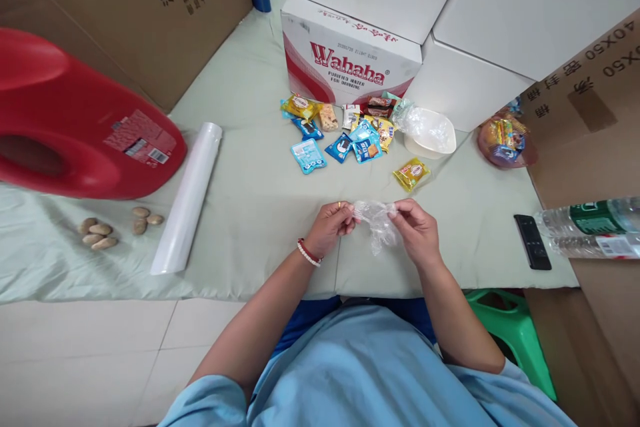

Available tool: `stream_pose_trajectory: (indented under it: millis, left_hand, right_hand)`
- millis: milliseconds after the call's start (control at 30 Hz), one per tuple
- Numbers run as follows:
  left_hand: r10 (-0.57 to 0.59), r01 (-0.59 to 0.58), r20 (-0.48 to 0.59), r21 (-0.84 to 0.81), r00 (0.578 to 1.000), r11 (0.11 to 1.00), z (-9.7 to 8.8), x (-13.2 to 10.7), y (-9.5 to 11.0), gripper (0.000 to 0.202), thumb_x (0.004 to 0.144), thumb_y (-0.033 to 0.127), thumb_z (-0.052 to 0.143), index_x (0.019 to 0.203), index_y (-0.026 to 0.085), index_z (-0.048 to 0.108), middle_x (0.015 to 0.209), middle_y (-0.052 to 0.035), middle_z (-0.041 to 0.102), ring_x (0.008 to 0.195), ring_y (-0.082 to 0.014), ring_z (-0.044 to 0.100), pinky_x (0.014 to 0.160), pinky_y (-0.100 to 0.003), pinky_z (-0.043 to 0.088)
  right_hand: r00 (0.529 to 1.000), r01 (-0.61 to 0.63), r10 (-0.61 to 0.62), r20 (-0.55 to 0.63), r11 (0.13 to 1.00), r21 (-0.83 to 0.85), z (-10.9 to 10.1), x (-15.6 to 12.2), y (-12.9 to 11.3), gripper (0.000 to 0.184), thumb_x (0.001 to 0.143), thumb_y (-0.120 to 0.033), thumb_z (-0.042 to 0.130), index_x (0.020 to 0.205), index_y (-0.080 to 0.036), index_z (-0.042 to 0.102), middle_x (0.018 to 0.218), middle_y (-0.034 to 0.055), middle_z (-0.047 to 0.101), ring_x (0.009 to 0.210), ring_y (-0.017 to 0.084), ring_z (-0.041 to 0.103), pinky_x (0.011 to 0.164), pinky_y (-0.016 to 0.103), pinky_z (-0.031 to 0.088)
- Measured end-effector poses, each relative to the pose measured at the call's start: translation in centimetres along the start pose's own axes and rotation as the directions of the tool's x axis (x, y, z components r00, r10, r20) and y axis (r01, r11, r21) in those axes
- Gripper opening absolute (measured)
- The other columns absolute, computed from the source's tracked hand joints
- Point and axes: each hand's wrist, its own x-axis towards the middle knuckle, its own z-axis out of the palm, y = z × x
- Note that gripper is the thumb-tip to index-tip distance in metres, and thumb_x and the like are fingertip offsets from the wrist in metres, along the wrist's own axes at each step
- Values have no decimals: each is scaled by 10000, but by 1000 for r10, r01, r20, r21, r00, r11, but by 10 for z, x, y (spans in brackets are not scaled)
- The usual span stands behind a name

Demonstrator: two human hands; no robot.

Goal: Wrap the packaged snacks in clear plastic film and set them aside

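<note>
A clear bag (377, 220) is held between both hands just above the surface (260, 213), which is covered by a pale green cloth. The left hand (333, 223) is closed in a pinch on the bag's left edge, fingertips pressed together; a beaded bracelet (307, 253) is worn on its wrist. The right hand (417, 230) is likewise closed on the bag's right edge, and the crumpled film is left hanging between the two hands.

Just beyond the hands a yellow packet (411, 173) is seen lying alone. Farther back, a heap of snack packets (350, 133) is spread in front of a Wahaha box (350, 57), and a white bowl (435, 137) lined with clear film is set beside the heap, to its right. A bagged bundle of snacks (505, 140) is placed at the far right, against a cardboard box (585, 107).

To the left, a white roll (189, 193) is laid lengthwise, with a few nuts (100, 233) near it and a red jug (75, 120) on its side behind them. At the right edge a remote (533, 241) and two bottles (595, 227) are seen lying close together.
</note>
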Motion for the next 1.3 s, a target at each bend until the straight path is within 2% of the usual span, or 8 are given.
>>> stream_pose_trajectory:
  millis: [167, 400, 567, 733, 833, 967, 1167, 1300]
  left_hand:
    - [35, -35, -16, -47, 999, 998, -2, 1, 0, 518, 745, 523, 849, 602, 179, 490, 703, -5, 574, 608, -92, 511, 527, -215, 397]
    - [13, -13, 8, -3, 1000, 1000, -3, 1, -10, 739, 665, 542, 959, 1226, 261, 569, 1255, -79, 664, 949, -210, 687, 617, -269, 581]
    - [33, -33, 1, 26, 999, 999, -4, 4, -13, 502, 670, 432, 949, 921, 188, 589, 750, 10, 670, 620, -128, 624, 579, -251, 530]
    - [91, -86, -48, 107, 995, 991, -1, 6, -12, 424, 719, 419, 888, 867, 200, 557, 682, 31, 660, 595, -135, 637, 593, -263, 520]
    - [104, -94, -45, 180, 994, 979, 1, 6, -13, 421, 732, 455, 874, 860, 200, 564, 707, 30, 658, 626, -136, 645, 621, -265, 517]
    - [132, -113, -61, 251, 989, 961, -2, 7, -15, 410, 801, 514, 821, 861, 205, 558, 711, 32, 658, 625, -130, 631, 650, -271, 506]
    - [191, -147, -218, 202, 957, 968, -8, 14, -18, 450, 802, 546, 817, 873, 226, 507, 701, 51, 641, 603, -125, 616, 617, -258, 494]
    - [126, -106, -235, 97, 964, 990, -5, 15, -15, 478, 770, 520, 864, 875, 218, 509, 708, 65, 616, 630, -105, 605, 663, -247, 518]
  right_hand:
    - [922, -320, 379, -79, 862, 394, -7, -1, 3, 334, 718, -475, 918, 896, -247, 752, 812, -15, 698, 699, 142, 581, 680, 276, 482]
    - [881, -413, 473, 16, 752, 514, 10, -3, 4, 367, 674, -461, 935, 878, -246, 719, 800, -25, 698, 674, 134, 584, 684, 281, 488]
    - [870, -386, 480, -114, 806, 449, -1, 2, 15, 353, 685, -447, 894, 891, -228, 709, 838, -12, 693, 708, 141, 577, 715, 291, 491]
    - [930, -116, 87, -358, 991, -60, -21, -9, 1, 212, 959, -429, 688, 1047, -244, 743, 947, 33, 697, 789, 172, 604, 757, 317, 508]
    - [994, 105, -89, 66, 942, -318, -17, -13, -7, 195, 987, -353, 671, 1141, -267, 752, 1121, 77, 706, 841, 187, 645, 774, 334, 544]
    - [886, 253, 8, 464, 830, -497, -5, -15, 8, 208, 983, -202, 624, 1141, -242, 754, 1005, 67, 725, 834, 197, 673, 748, 324, 555]
    - [924, 383, -301, 237, 739, -554, -15, -46, 25, 227, 1030, -165, 546, 1126, -232, 740, 1019, 89, 751, 904, 219, 669, 795, 364, 565]
    - [893, 449, -342, 293, 719, -530, -23, -64, 26, 262, 1018, -125, 545, 1134, -239, 750, 1013, 85, 763, 832, 209, 621, 713, 355, 547]
